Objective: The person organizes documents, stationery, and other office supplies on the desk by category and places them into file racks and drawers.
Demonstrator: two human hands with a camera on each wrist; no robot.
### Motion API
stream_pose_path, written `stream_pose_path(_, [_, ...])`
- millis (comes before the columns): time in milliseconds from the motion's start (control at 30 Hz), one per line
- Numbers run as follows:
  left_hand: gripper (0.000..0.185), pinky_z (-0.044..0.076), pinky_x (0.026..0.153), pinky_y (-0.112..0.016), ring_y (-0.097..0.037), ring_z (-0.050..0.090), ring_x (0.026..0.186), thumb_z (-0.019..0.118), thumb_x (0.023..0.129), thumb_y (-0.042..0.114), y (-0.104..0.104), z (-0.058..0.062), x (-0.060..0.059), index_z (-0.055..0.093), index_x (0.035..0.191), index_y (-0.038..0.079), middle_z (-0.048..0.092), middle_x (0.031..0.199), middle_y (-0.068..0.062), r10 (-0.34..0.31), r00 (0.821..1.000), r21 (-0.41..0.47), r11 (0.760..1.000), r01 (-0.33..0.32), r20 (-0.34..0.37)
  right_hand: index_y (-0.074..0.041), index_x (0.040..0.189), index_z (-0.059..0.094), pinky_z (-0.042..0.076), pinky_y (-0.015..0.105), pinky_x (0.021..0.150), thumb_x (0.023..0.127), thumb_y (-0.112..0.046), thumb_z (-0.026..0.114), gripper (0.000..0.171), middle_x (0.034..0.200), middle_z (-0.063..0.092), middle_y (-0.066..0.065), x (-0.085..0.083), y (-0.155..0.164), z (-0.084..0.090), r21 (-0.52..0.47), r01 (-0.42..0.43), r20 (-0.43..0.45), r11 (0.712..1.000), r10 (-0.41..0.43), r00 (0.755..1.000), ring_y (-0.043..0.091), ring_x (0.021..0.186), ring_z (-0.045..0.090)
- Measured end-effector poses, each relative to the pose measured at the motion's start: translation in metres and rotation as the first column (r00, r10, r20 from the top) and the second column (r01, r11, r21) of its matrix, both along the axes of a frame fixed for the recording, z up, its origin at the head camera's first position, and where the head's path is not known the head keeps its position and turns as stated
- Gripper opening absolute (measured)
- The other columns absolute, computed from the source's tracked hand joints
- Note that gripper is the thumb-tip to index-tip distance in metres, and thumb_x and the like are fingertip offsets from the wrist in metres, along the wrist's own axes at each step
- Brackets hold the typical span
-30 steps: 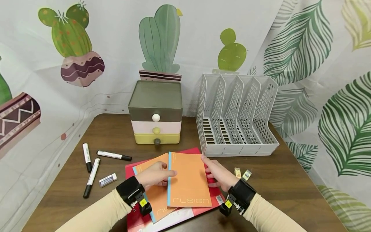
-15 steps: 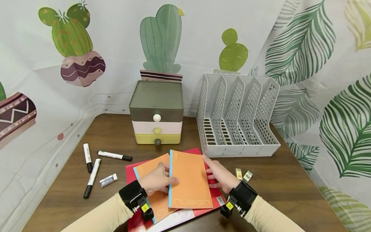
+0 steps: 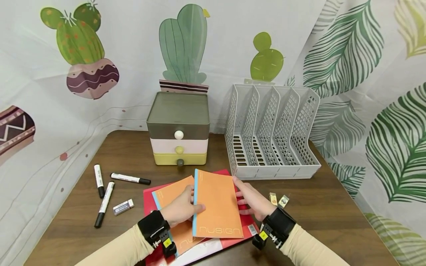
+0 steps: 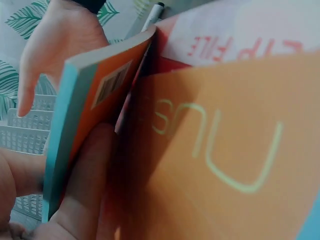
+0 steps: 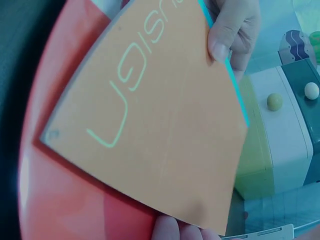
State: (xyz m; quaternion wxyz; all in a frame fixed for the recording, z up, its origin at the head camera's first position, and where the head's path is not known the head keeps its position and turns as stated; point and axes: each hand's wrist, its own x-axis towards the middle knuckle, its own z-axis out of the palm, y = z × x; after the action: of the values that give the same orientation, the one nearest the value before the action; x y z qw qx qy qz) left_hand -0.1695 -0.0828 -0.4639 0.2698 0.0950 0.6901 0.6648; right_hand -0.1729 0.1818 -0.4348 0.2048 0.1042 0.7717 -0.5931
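Left hand (image 3: 181, 211) and right hand (image 3: 253, 201) flanking the top orange notebook (image 3: 217, 205).

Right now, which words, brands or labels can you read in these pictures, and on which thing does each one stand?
"NUSIGN": on the top orange notebook, pale letters near its lower edge.
"NU...": on the lower orange notebook, the rest hidden under the top one.
"...IP FILE": on the red folder, seen upside down in the left wrist view, its first letters unclear.
Barcodes on the notebook back and folder, eraser label, marker print: too small to read.
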Motion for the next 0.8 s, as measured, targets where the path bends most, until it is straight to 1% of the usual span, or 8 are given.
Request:
stream_pose_path(167, [0.074,0.061,0.087,-0.042,-0.033,0.072,0.110,0.057,0.108,-0.001,-0.008,0.015,0.002,0.006,0.160,0.000,0.063,0.133,-0.029,-0.047,0.999,0.072,0.996,0.048,-0.011,0.000,0.155,0.035,0.060,0.050,0.087,0.104,-0.070,0.047,0.087,0.142,0.051,0.028,0.001,0.000,0.004,-0.029,-0.003,-0.040,1.000,0.002,0.999,0.038,0.116,0.060])
stream_pose_path(267, [0.077,0.060,0.093,-0.041,-0.033,0.070,0.115,0.056,0.109,0.003,-0.014,0.025,0.002,0.001,0.163,0.004,0.061,0.137,-0.030,-0.059,0.997,0.099,0.993,0.063,-0.046,-0.001,0.157,0.035,0.058,0.052,0.093,0.109,-0.061,0.045,0.077,0.147,0.048,0.026,0.001,-0.001,0.005,-0.081,-0.011,-0.157,0.997,-0.002,0.988,0.040,0.127,0.057])
stream_pose_path(367, [0.076,0.059,0.091,-0.040,-0.031,0.070,0.115,0.057,0.109,0.005,-0.020,0.034,0.001,0.003,0.162,0.006,0.061,0.138,-0.031,-0.047,0.995,0.120,0.991,0.058,-0.093,-0.003,0.160,0.031,0.056,0.050,0.098,0.114,-0.050,0.041,0.067,0.152,0.045,0.025,0.002,-0.003,0.005,-0.177,-0.040,-0.276,0.983,-0.011,0.961,0.040,0.136,0.052])
stream_pose_path(433, [0.073,0.060,0.089,-0.040,-0.029,0.071,0.113,0.058,0.110,0.006,-0.023,0.038,0.000,0.006,0.161,0.008,0.061,0.138,-0.030,-0.031,0.993,0.142,0.989,0.047,-0.111,-0.005,0.162,0.027,0.056,0.046,0.099,0.115,-0.046,0.039,0.063,0.152,0.046,0.025,0.002,-0.004,0.005,-0.227,-0.070,-0.323,0.971,-0.008,0.946,0.036,0.135,0.053])
stream_pose_path(500, [0.074,0.060,0.089,-0.039,-0.027,0.070,0.115,0.059,0.109,0.008,-0.027,0.040,-0.002,0.006,0.161,0.010,0.061,0.139,-0.029,-0.022,0.991,0.157,0.987,0.042,-0.131,-0.006,0.164,0.022,0.056,0.040,0.098,0.116,-0.045,0.035,0.063,0.150,0.047,0.023,0.002,-0.005,0.006,-0.266,-0.110,-0.332,0.958,0.017,0.943,0.029,0.130,0.057])
stream_pose_path(667, [0.076,0.058,0.091,-0.035,-0.018,0.069,0.115,0.062,0.109,0.013,-0.033,0.042,-0.004,0.006,0.161,0.013,0.062,0.141,-0.023,-0.021,0.984,0.156,0.987,0.049,-0.176,-0.008,0.168,0.006,0.053,0.031,0.099,0.115,-0.049,0.026,0.070,0.145,0.048,0.021,0.004,-0.008,0.010,-0.378,-0.209,-0.272,0.902,0.108,0.956,0.012,0.118,0.062])
stream_pose_path(733, [0.075,0.059,0.090,-0.035,-0.018,0.070,0.113,0.061,0.109,0.013,-0.034,0.041,-0.005,0.006,0.160,0.013,0.062,0.141,-0.023,-0.030,0.982,0.164,0.985,0.061,-0.187,-0.009,0.170,0.000,0.052,0.030,0.100,0.115,-0.052,0.026,0.074,0.147,0.048,0.021,0.004,-0.010,0.011,-0.418,-0.212,-0.239,0.883,0.118,0.964,0.010,0.117,0.062])
stream_pose_path(800, [0.075,0.060,0.090,-0.034,-0.017,0.072,0.112,0.061,0.109,0.012,-0.034,0.039,-0.006,0.006,0.160,0.013,0.061,0.142,-0.024,-0.043,0.979,0.175,0.981,0.079,-0.199,-0.010,0.170,-0.003,0.051,0.029,0.102,0.114,-0.054,0.030,0.079,0.150,0.047,0.019,0.003,-0.012,0.012,-0.432,-0.192,-0.213,0.881,0.107,0.971,0.008,0.119,0.061])
